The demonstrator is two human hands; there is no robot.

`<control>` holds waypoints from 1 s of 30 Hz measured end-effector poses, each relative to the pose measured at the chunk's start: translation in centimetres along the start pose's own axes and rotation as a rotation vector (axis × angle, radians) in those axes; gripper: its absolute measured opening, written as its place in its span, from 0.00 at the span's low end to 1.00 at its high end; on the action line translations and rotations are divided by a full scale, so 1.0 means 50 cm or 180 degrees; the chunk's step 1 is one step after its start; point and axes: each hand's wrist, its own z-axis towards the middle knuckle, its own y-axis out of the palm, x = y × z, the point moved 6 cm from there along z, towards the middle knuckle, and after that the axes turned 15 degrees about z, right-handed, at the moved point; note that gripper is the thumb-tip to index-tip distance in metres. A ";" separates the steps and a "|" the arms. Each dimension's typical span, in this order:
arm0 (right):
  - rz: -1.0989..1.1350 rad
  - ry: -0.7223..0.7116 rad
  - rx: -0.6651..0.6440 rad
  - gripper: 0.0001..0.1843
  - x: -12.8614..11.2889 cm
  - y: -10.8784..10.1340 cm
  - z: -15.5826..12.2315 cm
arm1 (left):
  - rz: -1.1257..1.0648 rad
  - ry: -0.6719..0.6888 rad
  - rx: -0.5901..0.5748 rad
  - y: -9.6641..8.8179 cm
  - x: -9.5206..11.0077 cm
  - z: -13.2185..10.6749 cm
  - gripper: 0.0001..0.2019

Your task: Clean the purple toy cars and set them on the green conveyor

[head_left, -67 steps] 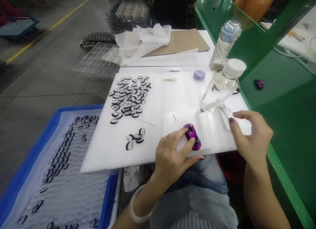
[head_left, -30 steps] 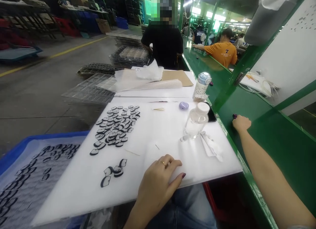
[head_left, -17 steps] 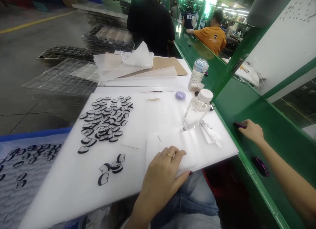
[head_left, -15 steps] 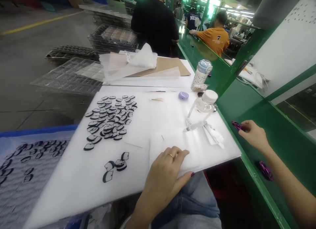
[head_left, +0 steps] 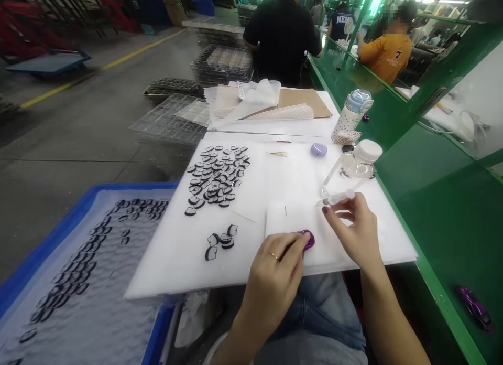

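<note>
For apparent steadiness, a purple toy car (head_left: 310,242) is being pinched by the left hand (head_left: 275,268) — the right hand's (head_left: 358,234) grip at the syringe-like tube (head_left: 336,199) cannot be told.

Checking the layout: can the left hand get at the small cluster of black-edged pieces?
Likely yes: the small cluster lies on the white surface beside the left hand, nothing standing between, though that hand holds the purple car.

Left grip (head_left: 272,273): back of hand up, fingers bent and bunched together, tips pinched forward. Left forearm (head_left: 244,325) slants up from bottom edge of view, wrist nearly straight. Right grip (head_left: 359,236) apart from it, thumb stretched leftward, dark nail showing, fingers curled inward. Right forearm (head_left: 389,312) rises from lower right, leaning left.
</note>
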 end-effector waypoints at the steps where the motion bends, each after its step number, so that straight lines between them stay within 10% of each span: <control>1: 0.0020 0.0052 -0.0014 0.15 0.006 0.007 0.004 | 0.0097 -0.0051 -0.0054 0.003 0.001 -0.005 0.20; 8: 0.0722 0.0415 -0.1187 0.15 -0.005 0.014 0.003 | 0.0442 -0.0413 0.0069 -0.005 0.007 -0.030 0.13; 14: 0.1938 -0.0201 -0.1039 0.08 -0.052 -0.015 -0.049 | -0.0071 0.0073 -0.0890 0.013 -0.005 -0.005 0.23; 19: 0.1946 0.0516 -0.1710 0.19 -0.037 0.033 -0.079 | -0.0371 -0.0073 -0.0922 0.028 -0.027 0.015 0.24; 24: 0.2416 -0.0456 -0.1394 0.22 -0.086 0.016 -0.067 | -0.0427 -0.0404 -0.0740 0.032 -0.021 0.016 0.26; 30: 0.2468 0.0537 -0.1824 0.28 -0.068 0.068 -0.071 | -0.0364 -0.0501 -0.0529 0.031 -0.019 0.015 0.24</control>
